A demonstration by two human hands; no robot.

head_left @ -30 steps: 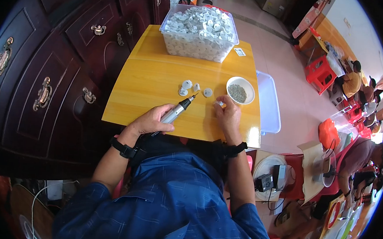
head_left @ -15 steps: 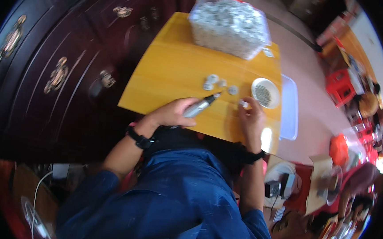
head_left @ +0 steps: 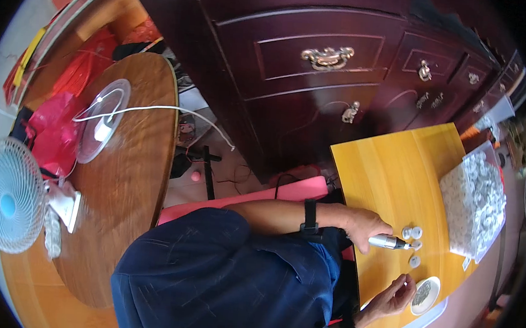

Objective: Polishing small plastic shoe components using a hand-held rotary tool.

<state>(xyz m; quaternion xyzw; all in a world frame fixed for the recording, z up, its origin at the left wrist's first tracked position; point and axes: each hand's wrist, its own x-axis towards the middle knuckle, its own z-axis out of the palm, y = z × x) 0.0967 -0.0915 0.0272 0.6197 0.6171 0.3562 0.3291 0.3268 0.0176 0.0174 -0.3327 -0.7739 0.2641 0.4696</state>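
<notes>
My left hand (head_left: 365,227) is closed round a silver electric screwdriver (head_left: 384,241) with a black nose, its tip pointing at a few small white round parts (head_left: 416,232) on the yellow table. One more white round part (head_left: 414,261) lies between the two hands. My right hand (head_left: 393,297) hovers beside a white bowl (head_left: 433,305) of small grey metal pieces (head_left: 423,292), which look like screws. Its thumb and fingers are pinched on a small white piece (head_left: 405,280), mostly hidden by the fingertips.
A clear tub (head_left: 458,208) heaped with white parts stands at the table's (head_left: 390,173) far right. Dark drawers (head_left: 325,58) rise behind. At left are a round wooden table (head_left: 125,215), a fan (head_left: 9,204) and a white cable (head_left: 157,106). A pale lid (head_left: 413,327) sits below the yellow table.
The view has swung to the left, so the table and hands now appear at the right and the fan has come into sight. Both hands keep their grips.
</notes>
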